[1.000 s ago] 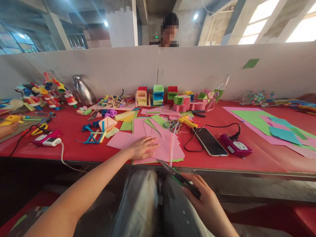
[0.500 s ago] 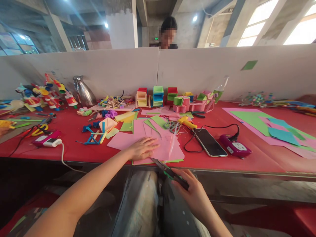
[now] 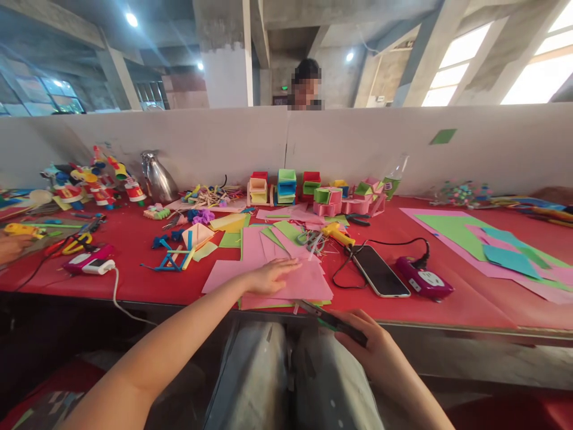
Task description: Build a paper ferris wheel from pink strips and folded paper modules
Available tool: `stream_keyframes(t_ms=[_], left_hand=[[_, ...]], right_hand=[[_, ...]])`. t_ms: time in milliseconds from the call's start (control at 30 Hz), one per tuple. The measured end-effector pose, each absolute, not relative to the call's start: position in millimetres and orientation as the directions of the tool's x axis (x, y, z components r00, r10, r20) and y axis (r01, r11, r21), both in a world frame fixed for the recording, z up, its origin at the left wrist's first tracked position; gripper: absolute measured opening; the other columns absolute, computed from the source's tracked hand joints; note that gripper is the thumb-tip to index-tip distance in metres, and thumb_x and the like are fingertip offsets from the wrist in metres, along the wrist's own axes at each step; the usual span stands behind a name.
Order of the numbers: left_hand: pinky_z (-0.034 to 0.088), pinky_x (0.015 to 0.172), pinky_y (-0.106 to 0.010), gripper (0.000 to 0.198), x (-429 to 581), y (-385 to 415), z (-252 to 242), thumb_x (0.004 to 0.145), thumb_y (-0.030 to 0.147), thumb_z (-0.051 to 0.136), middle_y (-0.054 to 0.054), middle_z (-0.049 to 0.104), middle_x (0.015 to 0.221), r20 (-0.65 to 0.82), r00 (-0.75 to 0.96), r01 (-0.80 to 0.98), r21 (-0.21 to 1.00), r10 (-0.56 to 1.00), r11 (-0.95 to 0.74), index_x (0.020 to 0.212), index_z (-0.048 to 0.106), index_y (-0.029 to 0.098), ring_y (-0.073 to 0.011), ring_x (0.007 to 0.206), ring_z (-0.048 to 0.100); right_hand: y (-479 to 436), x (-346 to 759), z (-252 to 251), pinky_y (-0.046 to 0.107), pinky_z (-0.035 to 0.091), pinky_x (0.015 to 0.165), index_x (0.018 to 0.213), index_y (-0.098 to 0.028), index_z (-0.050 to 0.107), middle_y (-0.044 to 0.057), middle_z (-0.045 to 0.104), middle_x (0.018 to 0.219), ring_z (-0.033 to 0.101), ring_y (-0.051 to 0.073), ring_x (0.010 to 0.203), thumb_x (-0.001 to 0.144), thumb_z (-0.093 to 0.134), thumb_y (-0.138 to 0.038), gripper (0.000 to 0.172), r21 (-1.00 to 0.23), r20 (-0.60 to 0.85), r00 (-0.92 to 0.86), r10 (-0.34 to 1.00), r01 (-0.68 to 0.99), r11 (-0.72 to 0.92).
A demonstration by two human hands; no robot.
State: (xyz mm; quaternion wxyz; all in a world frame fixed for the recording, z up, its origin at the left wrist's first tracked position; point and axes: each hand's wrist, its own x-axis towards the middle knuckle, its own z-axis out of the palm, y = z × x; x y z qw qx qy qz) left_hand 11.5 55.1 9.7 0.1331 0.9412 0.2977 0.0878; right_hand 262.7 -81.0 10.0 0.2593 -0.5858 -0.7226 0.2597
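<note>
Pink paper sheets lie over green ones at the front edge of the red table. Resting on the pink paper, my left hand is flat with its fingers stretched out. My right hand is wrapped round a dark cutting tool, whose metal end points left at the paper's front edge. A small pale scrap hangs beside that tip. Scissors and a yellow glue gun lie behind the sheets.
Right of the paper are a phone and a purple power socket with a black cable. Small paper boxes stand at the back near a metal jug. Another person's hand is at the far left; a person is behind the partition.
The camera view has tilted up slightly. My right hand and the tool have moved right, and my left hand has shifted a little right over the paper.
</note>
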Motion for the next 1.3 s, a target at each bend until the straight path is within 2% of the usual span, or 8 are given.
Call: stream_keyframes(t_ms=[67,133,233,333,533,733,1000,1300], left_hand=[[0.017,0.111,-0.04,0.054,-0.9,61.9,10.6,0.085,0.033,0.046,0.0,0.028,0.147,0.07,0.834,0.512,0.273,0.547,-0.815,0.137,0.034,0.027,-0.021,0.136,0.02],[0.016,0.111,-0.043,0.048,-13.8,66.8,6.9,0.087,0.041,0.041,0.0,0.03,0.146,0.06,0.84,0.511,0.244,0.539,-0.824,0.133,0.04,0.028,-0.0225,0.136,0.021],[0.014,0.111,-0.042,0.048,-24.9,69.2,-2.3,0.092,0.043,0.028,-0.001,0.025,0.147,0.066,0.837,0.52,0.212,0.543,-0.828,0.136,0.035,0.027,-0.0207,0.137,0.017],[0.014,0.112,-0.042,0.048,-26.0,68.7,-7.8,0.093,0.043,0.024,-0.001,0.023,0.148,0.075,0.836,0.522,0.197,0.543,-0.83,0.137,0.034,0.027,-0.0203,0.137,0.015],[0.013,0.112,-0.039,0.046,-24.5,68.3,-6.1,0.094,0.042,0.024,0.0,0.025,0.148,0.092,0.84,0.511,0.195,0.534,-0.837,0.137,0.033,0.028,-0.0183,0.137,0.016],[0.015,0.112,-0.04,0.046,-24.9,67.2,-5.2,0.093,0.041,0.025,0.001,0.023,0.148,0.094,0.832,0.525,0.189,0.547,-0.83,0.136,0.034,0.028,-0.0192,0.137,0.016],[0.012,0.112,-0.038,0.046,-24.4,67.8,-4.5,0.094,0.039,0.025,0.002,0.025,0.148,0.076,0.833,0.53,0.175,0.549,-0.829,0.138,0.031,0.028,-0.0172,0.137,0.015],[0.012,0.112,-0.039,0.046,-23.8,69.0,-5.9,0.094,0.038,0.025,-0.001,0.025,0.148,0.077,0.831,0.532,0.184,0.551,-0.827,0.138,0.032,0.026,-0.0183,0.137,0.015]], right_hand=[[-78.4,263.0,10.8,0.032,0.046,0.081,0.114,-0.026,0.059,0.005,0.059,0.102,0.06,0.02,0.087,0.081,0.048,-0.037,0.036,-0.679,0.067,-0.199,0.978,0.709,0.191],[-76.6,260.9,10.7,0.032,0.046,0.081,0.114,-0.026,0.059,0.005,0.06,0.102,0.06,0.02,0.087,0.081,0.048,-0.035,0.036,-0.679,0.075,-0.206,0.976,0.706,0.202],[-74.5,257.6,10.7,0.033,0.046,0.082,0.114,-0.026,0.06,0.005,0.06,0.101,0.06,0.02,0.087,0.081,0.049,-0.034,0.035,-0.688,0.083,-0.211,0.974,0.695,0.209],[-72.7,257.0,13.2,0.033,0.046,0.083,0.112,-0.024,0.061,0.006,0.061,0.102,0.06,0.021,0.089,0.081,0.049,-0.033,0.034,-0.704,0.074,-0.236,0.969,0.675,0.218],[-68.9,261.4,17.4,0.033,0.044,0.086,0.113,-0.023,0.061,0.007,0.06,0.104,0.058,0.022,0.096,0.082,0.05,-0.034,0.034,-0.732,0.055,-0.309,0.95,0.634,0.249],[-68.3,253.9,15.8,0.035,0.045,0.086,0.112,-0.023,0.062,0.007,0.061,0.104,0.059,0.023,0.095,0.08,0.052,-0.033,0.035,-0.743,0.065,-0.277,0.959,0.628,0.232],[-67.9,224.8,12.0,0.035,0.041,0.093,0.113,-0.021,0.062,0.008,0.058,0.114,0.055,0.022,0.105,0.08,0.052,-0.027,0.035,-0.788,0.092,-0.303,0.949,0.561,0.255],[-65.5,206.0,12.0,0.034,0.045,0.084,0.115,-0.02,0.06,0.007,0.059,0.103,0.058,0.02,0.092,0.08,0.05,-0.027,0.036,-0.771,0.065,-0.335,0.94,0.582,0.261]])
